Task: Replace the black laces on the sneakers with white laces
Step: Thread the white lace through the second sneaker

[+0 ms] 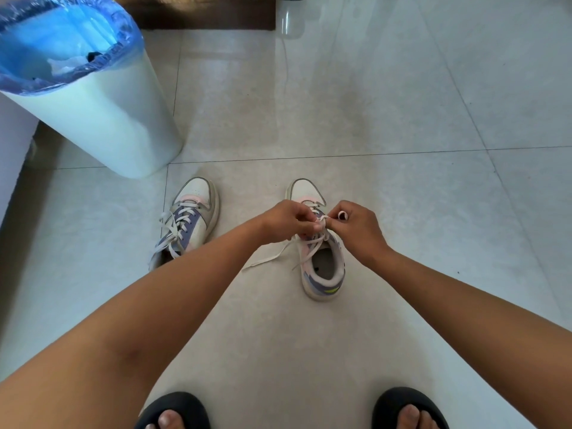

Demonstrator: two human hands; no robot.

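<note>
Two white, pink and purple sneakers stand on the tiled floor. The left sneaker (188,219) carries a white lace, its ends hanging loose. Over the right sneaker (322,267), my left hand (286,219) and my right hand (356,227) meet above the tongue. Each hand pinches part of the white lace (320,218), and a small loop of it wraps round a right finger. Two loose lace ends trail off the shoe toward the left onto the floor. No black lace is visible.
A white bin (102,119) with a blue liner stands at the far left, close to the left sneaker. A dark wooden edge (201,13) runs along the top. My feet in black slippers (176,411) show at the bottom.
</note>
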